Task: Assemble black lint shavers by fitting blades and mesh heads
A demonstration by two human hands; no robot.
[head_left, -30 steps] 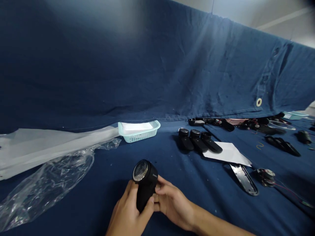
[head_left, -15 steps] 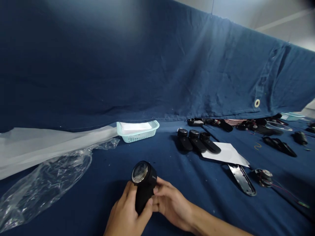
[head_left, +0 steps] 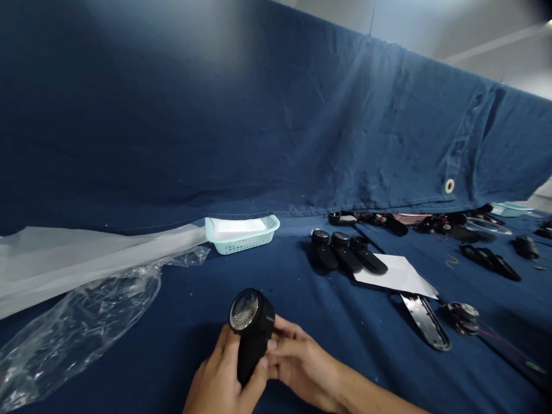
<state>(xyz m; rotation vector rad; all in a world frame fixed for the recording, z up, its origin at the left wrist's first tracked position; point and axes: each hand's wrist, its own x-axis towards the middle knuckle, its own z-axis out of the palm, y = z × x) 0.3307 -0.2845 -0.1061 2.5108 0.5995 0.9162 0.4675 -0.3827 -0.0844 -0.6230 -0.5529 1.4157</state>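
A black lint shaver (head_left: 250, 330) with a round metal mesh head stands upright above the blue cloth near the bottom middle. My left hand (head_left: 219, 379) wraps round its handle from the left, thumb on the front. My right hand (head_left: 297, 359) comes in from the right with its fingers closed against the same handle. Three more black shavers (head_left: 345, 253) lie side by side further back. Just right of them, a white sheet of paper (head_left: 399, 275) lies on the cloth.
A pale green basket (head_left: 241, 230) sits at the back middle. Crumpled clear plastic (head_left: 73, 328) covers the left. A loose black shell half (head_left: 425, 319), a small motor with wires (head_left: 461, 316) and more black parts (head_left: 487, 259) lie on the right. A blue cloth wall (head_left: 259, 115) rises behind.
The shaver and both hands sit slightly lower in the picture; the view has tilted up a little. The grip on the shaver is unchanged.
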